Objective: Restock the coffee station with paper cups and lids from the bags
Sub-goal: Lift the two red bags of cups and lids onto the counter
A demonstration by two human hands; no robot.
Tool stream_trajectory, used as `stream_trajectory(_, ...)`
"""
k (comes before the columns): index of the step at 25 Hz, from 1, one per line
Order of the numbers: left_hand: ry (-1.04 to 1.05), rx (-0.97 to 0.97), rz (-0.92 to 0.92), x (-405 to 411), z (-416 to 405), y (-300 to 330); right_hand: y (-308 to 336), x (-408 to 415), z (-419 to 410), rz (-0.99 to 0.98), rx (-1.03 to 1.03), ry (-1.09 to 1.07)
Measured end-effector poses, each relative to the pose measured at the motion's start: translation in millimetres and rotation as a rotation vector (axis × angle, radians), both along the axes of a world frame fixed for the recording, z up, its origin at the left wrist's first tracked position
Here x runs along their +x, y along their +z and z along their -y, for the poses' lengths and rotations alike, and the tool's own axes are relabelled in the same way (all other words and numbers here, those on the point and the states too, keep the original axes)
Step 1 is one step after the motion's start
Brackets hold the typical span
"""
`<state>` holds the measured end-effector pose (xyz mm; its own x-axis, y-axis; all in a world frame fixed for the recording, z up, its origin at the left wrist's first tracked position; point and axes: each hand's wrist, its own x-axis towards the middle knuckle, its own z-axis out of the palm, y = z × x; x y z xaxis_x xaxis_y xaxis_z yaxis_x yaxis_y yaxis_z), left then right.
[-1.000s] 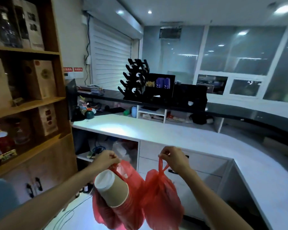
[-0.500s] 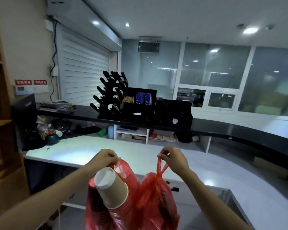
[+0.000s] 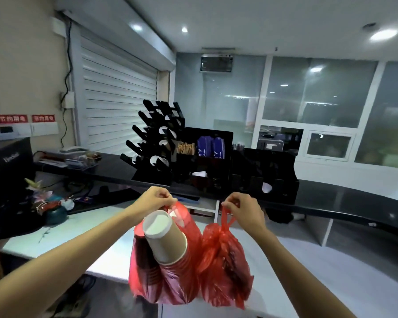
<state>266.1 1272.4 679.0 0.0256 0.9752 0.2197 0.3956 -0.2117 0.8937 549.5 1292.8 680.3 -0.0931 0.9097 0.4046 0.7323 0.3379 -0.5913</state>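
Left hand [image 3: 155, 201]: grip pinched on the handles of a red bag [image 3: 161, 276], which hangs above the white bench [image 3: 285, 267]; a stack of paper cups [image 3: 164, 237] juts from its mouth, tilted. Right hand [image 3: 245, 210]: grip pinched on the knotted handles of a second red bag [image 3: 223, 267], contents unclear. Black cup rack [image 3: 156, 143] and organiser [image 3: 262, 171] stand on the dark bench beyond, well apart. Risk: the tilted, unsecured stack may slide out if the bag swings; thin handles may tear.
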Motion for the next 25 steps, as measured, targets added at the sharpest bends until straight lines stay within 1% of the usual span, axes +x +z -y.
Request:
stream_trajectory(7, 0.005, -0.033, -0.069, -27, -112, -1, -8, -29, -132, 0.047, -0.006, 0.106)
stream_trajectory(11, -0.043, -0.112, -0.082, -49, -172, -1, -14, -42, -202, 0.102, -0.028, 0.191)
stream_trajectory(14, -0.040, -0.169, -0.068, -62, -207, -13, -26, -53, -243, 0.124, -0.036, 0.252)
stream_trajectory(18, -0.018, -0.201, -0.055, -79, -246, -31, -46, -69, -285, 0.125, -0.062, 0.267)
stream_trajectory(23, -0.033, -0.214, -0.126, -96, -280, -38, -62, -86, -319, 0.105, -0.100, 0.246)
stream_trajectory(25, -0.072, -0.237, -0.191, -102, -294, -36, -67, -95, -326, 0.090, -0.118, 0.251)
